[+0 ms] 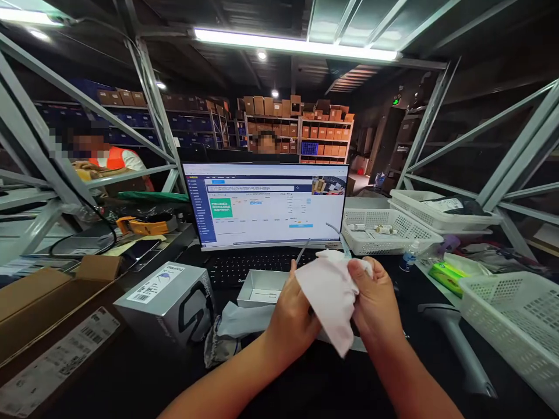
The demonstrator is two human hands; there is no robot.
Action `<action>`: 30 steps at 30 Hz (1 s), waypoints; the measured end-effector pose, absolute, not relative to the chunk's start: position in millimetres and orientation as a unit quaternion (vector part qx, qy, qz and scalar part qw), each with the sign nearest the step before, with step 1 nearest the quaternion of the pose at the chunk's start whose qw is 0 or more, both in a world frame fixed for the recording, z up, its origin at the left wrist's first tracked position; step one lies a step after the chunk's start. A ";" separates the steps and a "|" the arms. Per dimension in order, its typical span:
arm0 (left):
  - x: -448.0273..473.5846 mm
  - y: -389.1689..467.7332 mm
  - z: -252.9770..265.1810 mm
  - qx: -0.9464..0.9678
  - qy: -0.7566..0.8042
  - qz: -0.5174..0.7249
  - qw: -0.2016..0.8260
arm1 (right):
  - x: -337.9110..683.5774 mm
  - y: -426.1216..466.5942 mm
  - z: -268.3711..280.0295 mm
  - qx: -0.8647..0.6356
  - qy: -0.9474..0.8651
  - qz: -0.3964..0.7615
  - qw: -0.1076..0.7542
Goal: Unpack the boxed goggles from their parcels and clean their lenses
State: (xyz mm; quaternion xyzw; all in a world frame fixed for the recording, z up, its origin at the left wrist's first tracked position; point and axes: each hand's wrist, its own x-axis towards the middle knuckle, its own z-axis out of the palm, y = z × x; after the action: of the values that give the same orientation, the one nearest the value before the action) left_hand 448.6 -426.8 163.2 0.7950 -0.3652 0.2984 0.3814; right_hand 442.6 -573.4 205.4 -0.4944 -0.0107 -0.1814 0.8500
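Observation:
Both hands are raised in front of the monitor with a white cloth (325, 285) between them. From behind the cloth, thin temples and a bit of a clear lens of a pair of eyeglasses (346, 249) stick out; the rest is covered. My left hand (290, 308) is closed around the eyeglasses, its fingers partly hidden under the hanging cloth. With thumb and fingers, my right hand (376, 297) pinches the cloth over the lens side. Below them lie an open grey box (258, 286), a folded pale cloth (244, 319) and a grey pouch (218, 347).
A silver product box (168, 302) and an open carton (39, 302) stand left. Behind the keyboard (227, 269) is a monitor (266, 203). To the right are a barcode scanner (463, 343), a small bottle (409, 257) and white baskets (506, 285). People are beyond the frame.

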 end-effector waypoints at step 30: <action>458.1 -363.2 229.4 0.821 -0.423 0.048 0.380 | 450.2 -674.2 226.6 -0.851 -0.196 -0.064 0.483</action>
State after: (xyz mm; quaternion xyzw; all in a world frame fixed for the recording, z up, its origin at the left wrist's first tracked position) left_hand 458.1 -363.2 229.4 0.8213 -0.4225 0.0479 0.3804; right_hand 450.2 -674.2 226.6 -0.8512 -0.1957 -0.0642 0.4828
